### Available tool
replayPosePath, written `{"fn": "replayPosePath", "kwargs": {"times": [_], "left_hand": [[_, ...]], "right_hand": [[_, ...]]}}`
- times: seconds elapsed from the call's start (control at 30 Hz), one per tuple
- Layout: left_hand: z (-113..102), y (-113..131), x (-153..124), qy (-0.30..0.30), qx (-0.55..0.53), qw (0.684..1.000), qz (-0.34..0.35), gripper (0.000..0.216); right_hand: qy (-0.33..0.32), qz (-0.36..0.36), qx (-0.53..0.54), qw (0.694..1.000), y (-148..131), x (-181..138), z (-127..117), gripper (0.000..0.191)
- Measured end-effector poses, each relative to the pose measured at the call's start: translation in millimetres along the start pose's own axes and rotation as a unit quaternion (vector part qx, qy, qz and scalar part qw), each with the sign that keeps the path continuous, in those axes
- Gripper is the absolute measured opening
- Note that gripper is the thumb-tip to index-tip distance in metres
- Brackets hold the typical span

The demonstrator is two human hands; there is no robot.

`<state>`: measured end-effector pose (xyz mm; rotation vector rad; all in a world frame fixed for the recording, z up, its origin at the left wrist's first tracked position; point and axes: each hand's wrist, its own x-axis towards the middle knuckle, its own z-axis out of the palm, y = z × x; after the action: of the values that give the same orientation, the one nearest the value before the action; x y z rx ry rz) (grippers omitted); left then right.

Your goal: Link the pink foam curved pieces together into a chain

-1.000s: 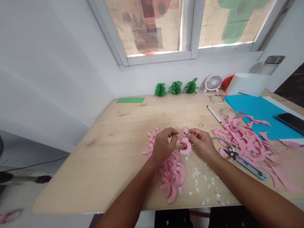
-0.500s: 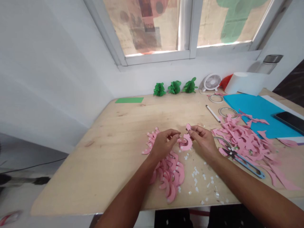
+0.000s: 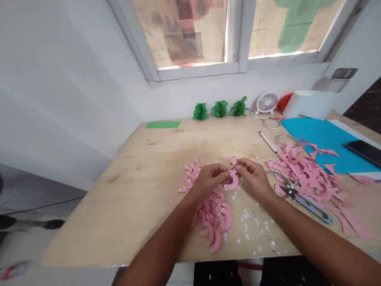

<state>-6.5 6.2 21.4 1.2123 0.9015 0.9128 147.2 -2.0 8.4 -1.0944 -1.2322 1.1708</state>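
Head view: right hand (image 3: pixel 254 176) pinches a curved pink paper-like piece (image 3: pixel 234 183) over the pale wooden bench (image 3: pixel 143 194); left hand (image 3: pixel 210 177) meets it, its grip unclear. Likely light, bendable, easily creased; best held by edges.

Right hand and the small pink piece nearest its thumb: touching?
Touching. The head view shows the right hand pinching the small pink piece, whose tip pokes out beyond the pinch.
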Motion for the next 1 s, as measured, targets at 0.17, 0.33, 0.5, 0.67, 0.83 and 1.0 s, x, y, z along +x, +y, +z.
{"fn": "replayPosePath", "kwargs": {"times": [0.17,0.33,0.5,0.67,0.83,1.0], "left_hand": [[-3,3,2,0.072,-0.015,0.997,0.035,0.010],[-3,3,4,0.108,-0.023,0.992,0.054,0.011],[-1,0,4,0.112,-0.017,0.992,0.052,0.014],[-5,1,3,0.057,-0.003,0.998,0.039,0.019],[-11,1,2,0.014,0.009,0.999,0.037,0.021],[-14,2,0,-0.029,0.049,0.996,0.066,0.030]], "right_hand": [[-0.049,-0.013,-0.014,0.999,-4,0,0,0.019],[-0.097,0.004,-0.020,0.995,2,-1,2,0.021],[-0.100,0.021,-0.038,0.994,5,0,4,0.020],[-0.054,0.026,-0.025,0.998,5,0,3,0.023],[-0.021,0.013,-0.012,1.000,4,1,0,0.021],[-0.007,0.023,0.002,1.000,0,1,0,0.021]]}}
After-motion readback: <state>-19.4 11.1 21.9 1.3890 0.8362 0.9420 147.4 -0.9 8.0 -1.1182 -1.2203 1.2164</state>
